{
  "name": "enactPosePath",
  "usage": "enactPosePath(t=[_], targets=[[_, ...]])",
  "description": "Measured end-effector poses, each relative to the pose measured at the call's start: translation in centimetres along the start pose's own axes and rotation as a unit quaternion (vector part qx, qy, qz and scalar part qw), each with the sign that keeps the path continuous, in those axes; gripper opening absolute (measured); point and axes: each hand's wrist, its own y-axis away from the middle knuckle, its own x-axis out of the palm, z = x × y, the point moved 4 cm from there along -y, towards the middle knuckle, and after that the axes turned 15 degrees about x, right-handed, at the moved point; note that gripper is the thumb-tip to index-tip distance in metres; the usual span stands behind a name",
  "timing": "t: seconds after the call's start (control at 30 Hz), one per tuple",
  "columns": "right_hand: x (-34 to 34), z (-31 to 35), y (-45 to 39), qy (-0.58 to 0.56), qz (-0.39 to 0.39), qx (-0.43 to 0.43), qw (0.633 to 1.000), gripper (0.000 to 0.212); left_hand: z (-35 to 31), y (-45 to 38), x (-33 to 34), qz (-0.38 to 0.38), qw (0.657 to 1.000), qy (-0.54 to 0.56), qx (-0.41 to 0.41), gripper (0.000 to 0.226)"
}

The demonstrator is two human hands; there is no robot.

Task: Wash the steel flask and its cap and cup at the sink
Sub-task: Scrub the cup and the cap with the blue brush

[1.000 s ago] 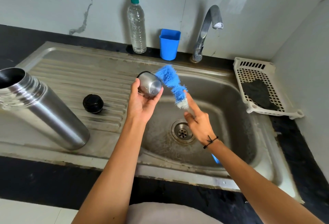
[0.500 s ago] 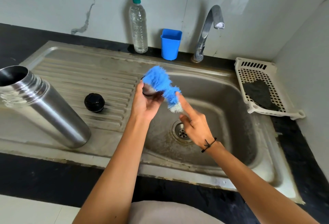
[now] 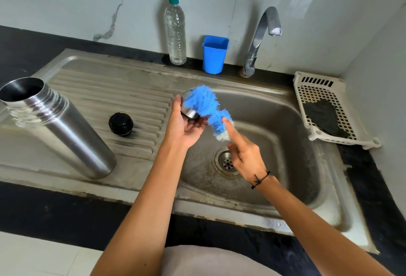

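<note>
Over the sink [image 3: 285, 108] basin, the left hand [image 3: 186, 128] cups the steel cup [image 3: 189, 112] mouth sideways so the right hand [image 3: 243, 155], gripping the blue brush [image 3: 202, 104], can scrub inside; flask [image 3: 57, 126] and cap [image 3: 120, 124] wait on the sink's drainboard.

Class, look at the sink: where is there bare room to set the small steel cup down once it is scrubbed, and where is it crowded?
Free: the ribbed steel draining board behind the round black cap, and the strip between that cap and the basin. Crowded: the board's left end, where the tall steel flask stands, and above the drain, where both hands work the blue bottle brush against the cup.
</note>
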Motion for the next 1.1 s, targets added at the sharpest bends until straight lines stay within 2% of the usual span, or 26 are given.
enactPosePath(t=[0.17, 0.23, 0.33, 0.47, 0.63, 0.77, 0.93, 1.1], targets=[[-0.3, -2.1, 0.1, 0.001, -0.017, 0.042, 0.999, 0.090, -0.9, -0.4, -0.8, -0.006, 0.998, 0.058, -0.035, 0.060], [-0.5, -1.5, -0.1, -0.011, -0.014, 0.035, 0.999, 0.081, -0.9, -0.5, -0.8, 0.000, 0.998, 0.047, -0.039, 0.057], [0.0, 0.3, -0.4, 0.008, 0.008, -0.022, 1.000, 0.065, -0.1, -0.1, -0.3, 0.009, 0.999, 0.004, -0.036, 0.048], [0.6, -0.5, -0.6, 0.011, 0.013, -0.013, 1.000, 0.065, -0.1, 0.2, -0.4, 0.029, 0.999, -0.009, -0.045, 0.045], [0.3, -1.5, -1.3, -0.040, -0.003, 0.040, 0.998, 0.088, -0.1, -0.2, -0.8, 0.047, 0.996, 0.032, -0.065, 0.044], [0.3, 0.5, -1.6, -0.041, 0.031, -0.023, 0.998, 0.077, 0.1, -0.5, -1.0, 0.039, 0.998, -0.051, -0.028, 0.048], [-0.5, -1.1, -3.0, -0.055, 0.039, 0.073, 0.995, 0.079, -0.7, -0.5, -1.3, 0.056, 0.985, -0.160, 0.023, 0.037], [-0.7, 0.2, -1.5, -0.074, 0.040, 0.018, 0.996, 0.079, -1.2, -0.8, -1.4, 0.008, 0.978, -0.199, 0.064, 0.023]])
